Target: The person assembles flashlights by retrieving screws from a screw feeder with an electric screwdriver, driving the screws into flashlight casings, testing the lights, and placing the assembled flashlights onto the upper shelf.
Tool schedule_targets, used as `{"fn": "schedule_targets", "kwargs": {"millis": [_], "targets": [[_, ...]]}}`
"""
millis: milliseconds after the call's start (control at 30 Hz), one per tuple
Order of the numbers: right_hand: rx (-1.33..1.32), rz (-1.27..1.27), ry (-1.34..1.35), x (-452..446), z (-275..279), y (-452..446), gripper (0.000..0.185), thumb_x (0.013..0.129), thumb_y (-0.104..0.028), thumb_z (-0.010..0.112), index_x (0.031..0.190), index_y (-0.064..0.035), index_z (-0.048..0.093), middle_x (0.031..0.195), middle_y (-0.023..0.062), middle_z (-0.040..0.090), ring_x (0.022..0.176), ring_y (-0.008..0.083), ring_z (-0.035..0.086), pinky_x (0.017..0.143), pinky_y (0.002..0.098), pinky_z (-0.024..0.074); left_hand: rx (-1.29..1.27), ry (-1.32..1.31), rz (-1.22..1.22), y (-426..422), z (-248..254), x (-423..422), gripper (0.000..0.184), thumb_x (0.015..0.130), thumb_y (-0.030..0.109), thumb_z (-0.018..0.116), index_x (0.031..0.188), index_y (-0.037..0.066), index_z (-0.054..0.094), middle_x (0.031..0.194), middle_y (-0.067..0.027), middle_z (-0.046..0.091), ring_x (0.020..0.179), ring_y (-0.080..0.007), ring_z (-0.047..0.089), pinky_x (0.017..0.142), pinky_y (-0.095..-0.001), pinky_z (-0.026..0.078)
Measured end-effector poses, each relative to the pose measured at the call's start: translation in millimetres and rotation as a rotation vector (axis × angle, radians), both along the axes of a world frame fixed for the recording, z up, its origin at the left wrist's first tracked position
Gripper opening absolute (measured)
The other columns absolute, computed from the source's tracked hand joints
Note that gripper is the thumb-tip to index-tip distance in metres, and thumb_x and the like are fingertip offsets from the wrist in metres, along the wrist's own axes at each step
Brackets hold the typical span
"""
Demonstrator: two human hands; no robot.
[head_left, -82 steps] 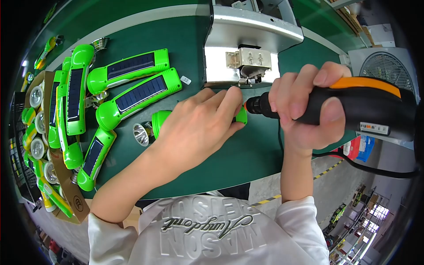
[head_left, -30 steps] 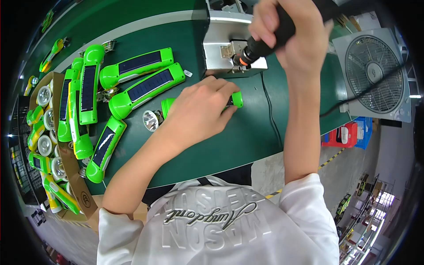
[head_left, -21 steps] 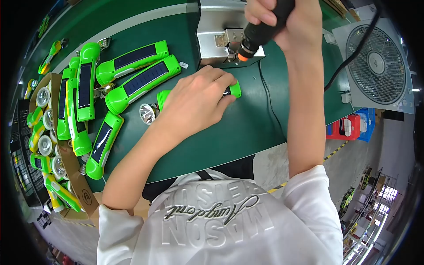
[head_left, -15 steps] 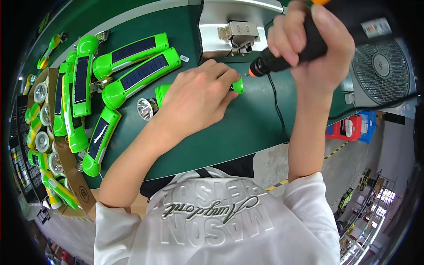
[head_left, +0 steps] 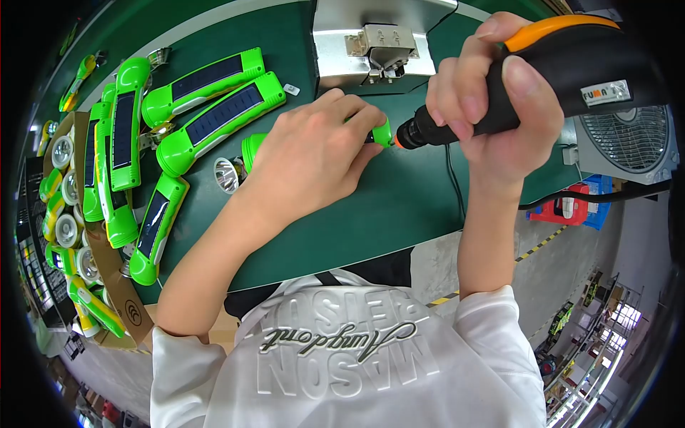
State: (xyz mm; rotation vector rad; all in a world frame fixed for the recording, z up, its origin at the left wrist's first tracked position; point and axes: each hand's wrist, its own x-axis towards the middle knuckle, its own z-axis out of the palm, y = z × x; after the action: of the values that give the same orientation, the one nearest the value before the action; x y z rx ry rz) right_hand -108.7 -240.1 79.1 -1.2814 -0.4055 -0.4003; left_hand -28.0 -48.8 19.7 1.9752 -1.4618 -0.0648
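My left hand (head_left: 317, 146) is closed over a green flashlight body (head_left: 383, 133) on the green table, covering most of it. A shiny reflector (head_left: 227, 175) lies at the flashlight's left end. Up on the right, my right hand (head_left: 499, 100) grips a black and orange electric screwdriver (head_left: 564, 78). Its orange tip meets the right end of the flashlight, though the exact contact point is too small to make out. Several green flashlights with dark solar panels (head_left: 220, 114) lie to the left of my left hand.
A cardboard box (head_left: 114, 278) with flashlight heads and bodies stands at the left. A metal fixture (head_left: 385, 53) sits at the back of the table (head_left: 342, 228). At the right are a grey fan (head_left: 628, 139), a black cable (head_left: 606, 192) and a red bin (head_left: 560, 208).
My right hand has brought the screwdriver down and left, from above the table to the flashlight's end. My left hand stays on the flashlight.
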Motion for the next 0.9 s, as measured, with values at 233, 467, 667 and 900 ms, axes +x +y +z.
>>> {"fn": "schedule_targets", "kwargs": {"millis": [233, 467, 667, 900], "targets": [[0.029, 0.067, -0.045, -6.4, 8.8, -4.9, 0.045, 0.098, -0.031, 0.040, 0.132, -0.0049, 0.050, 0.071, 0.0021, 0.050, 0.051, 0.0127, 0.043, 0.058, 0.0328, 0.0408, -0.075, -0.028, -0.008, -0.8, 3.6, -4.1, 0.028, 0.083, 0.017, 0.078, 0.108, 0.007, 0.072, 0.113, -0.0075, 0.069, 0.096, -0.0295, 0.067, 0.077, -0.0403, 0.056], [0.006, 0.054, -0.079, -9.1, 6.5, -6.4, 0.046, 0.099, -0.032, 0.038, 0.135, -0.0059, 0.048, 0.074, 0.0019, 0.051, 0.054, 0.0130, 0.043, 0.060, 0.0340, 0.0410, -0.148, 0.011, -0.056, -2.2, -3.3, -1.3, 0.013, 0.082, 0.017, 0.079, 0.090, 0.007, 0.078, 0.117, -0.0058, 0.072, 0.097, -0.0267, 0.067, 0.079, -0.0381, 0.056], [0.238, -0.123, -0.134, -9.1, 14.1, 17.4, 0.039, 0.095, -0.026, 0.062, 0.119, 0.0014, 0.047, 0.058, 0.0115, 0.051, 0.041, 0.0197, 0.046, 0.044, 0.0354, 0.0422, -0.122, 0.036, -0.049, -3.5, -0.2, -2.2, 0.013, 0.081, 0.015, 0.079, 0.089, 0.005, 0.077, 0.116, -0.0052, 0.073, 0.097, -0.0265, 0.067, 0.078, -0.0379, 0.056], [-0.058, -0.035, -0.176, -13.8, 3.2, 4.7, 0.046, 0.099, -0.032, 0.037, 0.135, -0.0065, 0.048, 0.073, 0.0016, 0.050, 0.053, 0.0137, 0.043, 0.059, 0.0349, 0.0412, -0.119, 0.045, -0.064, -2.9, -0.5, -0.4, 0.025, 0.080, 0.016, 0.080, 0.101, 0.003, 0.073, 0.115, -0.0077, 0.072, 0.098, -0.0290, 0.066, 0.080, -0.0399, 0.055]]}}
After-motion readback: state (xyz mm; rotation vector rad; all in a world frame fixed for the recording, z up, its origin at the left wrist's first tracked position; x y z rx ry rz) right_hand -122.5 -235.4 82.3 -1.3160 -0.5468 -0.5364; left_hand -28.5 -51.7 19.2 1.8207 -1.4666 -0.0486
